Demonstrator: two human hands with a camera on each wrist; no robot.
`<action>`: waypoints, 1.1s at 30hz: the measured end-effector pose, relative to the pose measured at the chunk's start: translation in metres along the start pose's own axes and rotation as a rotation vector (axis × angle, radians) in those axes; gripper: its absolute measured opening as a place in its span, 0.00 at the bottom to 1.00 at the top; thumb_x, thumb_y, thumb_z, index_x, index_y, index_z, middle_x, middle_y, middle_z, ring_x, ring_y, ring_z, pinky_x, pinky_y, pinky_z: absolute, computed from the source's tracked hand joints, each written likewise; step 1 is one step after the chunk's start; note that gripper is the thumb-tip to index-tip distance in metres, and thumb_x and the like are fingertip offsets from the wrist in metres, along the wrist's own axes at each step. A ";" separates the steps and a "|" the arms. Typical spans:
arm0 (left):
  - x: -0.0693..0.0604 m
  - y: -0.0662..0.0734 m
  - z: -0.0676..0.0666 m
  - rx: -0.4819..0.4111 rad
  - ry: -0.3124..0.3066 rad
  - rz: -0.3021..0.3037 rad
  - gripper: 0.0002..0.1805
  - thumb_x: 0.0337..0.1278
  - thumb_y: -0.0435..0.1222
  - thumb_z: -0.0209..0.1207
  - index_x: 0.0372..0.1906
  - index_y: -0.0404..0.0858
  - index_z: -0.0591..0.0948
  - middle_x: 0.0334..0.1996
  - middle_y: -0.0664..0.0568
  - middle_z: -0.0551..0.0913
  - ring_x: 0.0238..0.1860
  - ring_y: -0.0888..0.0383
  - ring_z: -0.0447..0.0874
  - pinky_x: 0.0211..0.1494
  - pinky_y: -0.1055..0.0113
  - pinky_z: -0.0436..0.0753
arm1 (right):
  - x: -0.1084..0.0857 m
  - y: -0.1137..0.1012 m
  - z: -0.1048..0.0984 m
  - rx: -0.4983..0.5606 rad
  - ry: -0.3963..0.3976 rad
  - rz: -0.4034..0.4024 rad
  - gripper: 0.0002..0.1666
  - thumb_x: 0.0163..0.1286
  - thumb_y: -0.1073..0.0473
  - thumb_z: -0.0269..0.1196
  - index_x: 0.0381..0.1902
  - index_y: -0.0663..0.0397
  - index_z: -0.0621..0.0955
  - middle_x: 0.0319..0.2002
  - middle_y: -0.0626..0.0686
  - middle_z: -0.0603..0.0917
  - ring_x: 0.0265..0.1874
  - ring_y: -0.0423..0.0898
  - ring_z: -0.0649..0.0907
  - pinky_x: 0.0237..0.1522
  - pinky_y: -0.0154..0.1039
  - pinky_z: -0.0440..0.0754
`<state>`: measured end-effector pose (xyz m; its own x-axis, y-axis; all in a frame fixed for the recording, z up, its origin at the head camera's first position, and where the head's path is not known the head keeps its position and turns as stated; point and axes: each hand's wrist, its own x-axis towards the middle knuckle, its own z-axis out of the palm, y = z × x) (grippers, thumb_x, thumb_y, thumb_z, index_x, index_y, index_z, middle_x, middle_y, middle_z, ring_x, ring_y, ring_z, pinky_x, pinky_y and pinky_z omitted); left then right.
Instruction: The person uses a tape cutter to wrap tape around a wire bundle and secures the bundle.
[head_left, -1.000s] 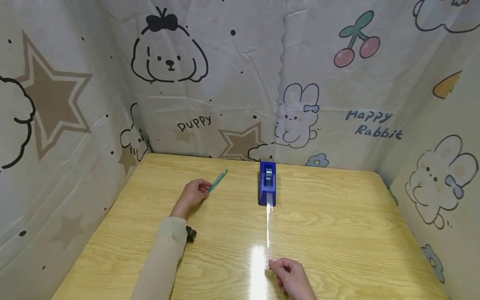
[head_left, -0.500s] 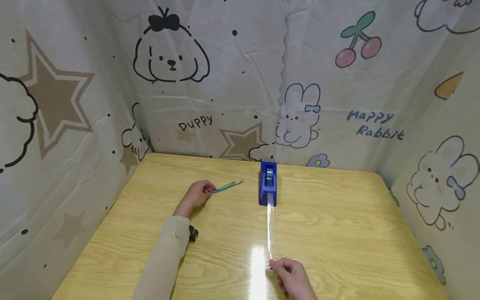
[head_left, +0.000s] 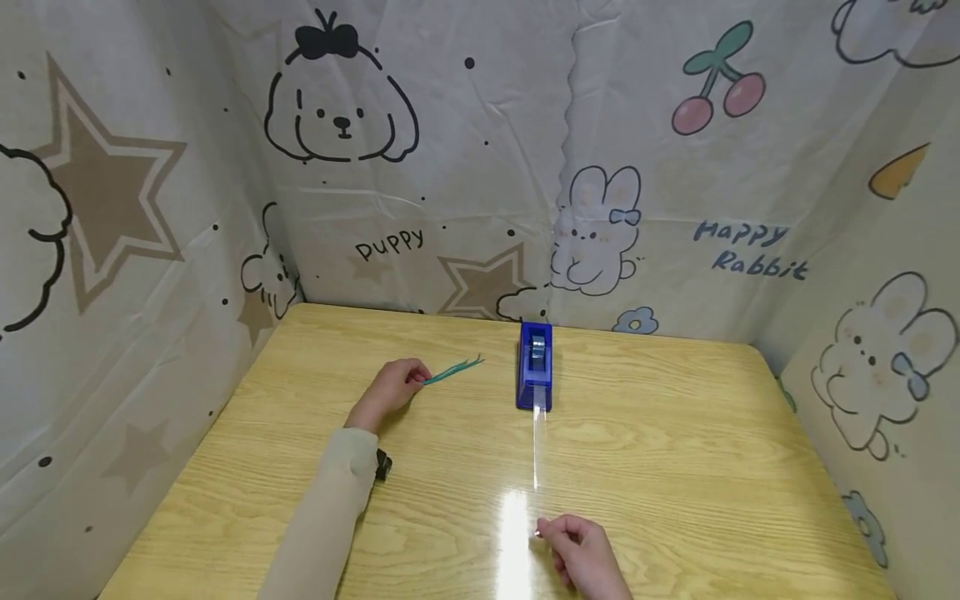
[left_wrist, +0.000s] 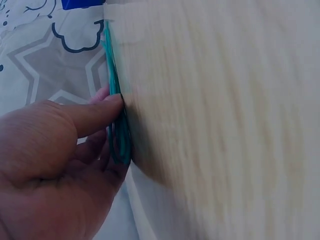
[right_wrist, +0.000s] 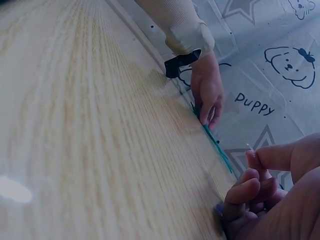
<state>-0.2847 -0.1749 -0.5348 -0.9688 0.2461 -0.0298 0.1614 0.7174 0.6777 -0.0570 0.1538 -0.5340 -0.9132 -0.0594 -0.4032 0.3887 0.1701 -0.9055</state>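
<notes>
Two hands show in my head view, with the blue dispenser (head_left: 535, 367) standing between and beyond them on the tabletop (head_left: 675, 442). Left of the dispenser, I have the left hand (head_left: 390, 386), its thumb and fingers closed together on the green strands (head_left: 453, 370). Their loose ends point toward the dispenser, near but apart from it; my left wrist view shows a looped end among the fingers. On the dispenser's near side I see the right hand (head_left: 587, 552), fingers curled in, thumb and fingertip pinching the end of the clear tape (head_left: 536, 454), which runs there from the dispenser. Behind the dispenser I see a cartoon-printed cloth (head_left: 480, 192).
</notes>
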 end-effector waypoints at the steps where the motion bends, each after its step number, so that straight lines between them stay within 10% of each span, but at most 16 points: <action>1: -0.001 0.000 -0.001 -0.004 0.004 0.003 0.06 0.69 0.24 0.60 0.43 0.34 0.85 0.39 0.45 0.85 0.43 0.52 0.81 0.53 0.55 0.80 | 0.000 0.000 0.000 0.000 -0.001 0.001 0.23 0.75 0.53 0.65 0.39 0.75 0.81 0.16 0.46 0.72 0.14 0.39 0.69 0.18 0.30 0.70; 15: -0.001 0.006 0.000 0.010 -0.015 -0.094 0.04 0.69 0.26 0.62 0.43 0.33 0.85 0.38 0.46 0.85 0.41 0.53 0.81 0.51 0.58 0.81 | 0.000 0.002 -0.001 -0.010 -0.002 0.010 0.23 0.75 0.52 0.65 0.39 0.74 0.82 0.16 0.46 0.72 0.14 0.39 0.69 0.17 0.31 0.69; 24: 0.000 0.009 -0.001 0.177 -0.102 0.012 0.04 0.74 0.27 0.57 0.45 0.35 0.82 0.39 0.48 0.83 0.42 0.54 0.79 0.52 0.56 0.80 | 0.000 0.002 -0.002 0.004 0.001 0.010 0.23 0.75 0.53 0.65 0.39 0.75 0.82 0.15 0.46 0.73 0.13 0.39 0.69 0.17 0.30 0.69; 33: -0.003 0.007 -0.008 0.146 -0.139 0.015 0.07 0.76 0.28 0.54 0.47 0.35 0.82 0.42 0.48 0.84 0.43 0.54 0.79 0.52 0.57 0.80 | 0.002 0.002 -0.001 0.004 0.002 0.023 0.23 0.75 0.53 0.66 0.39 0.75 0.82 0.15 0.46 0.73 0.14 0.39 0.69 0.17 0.30 0.69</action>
<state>-0.2818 -0.1760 -0.5245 -0.9324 0.3378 -0.1284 0.2110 0.7974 0.5653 -0.0581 0.1553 -0.5363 -0.9043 -0.0538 -0.4234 0.4098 0.1679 -0.8966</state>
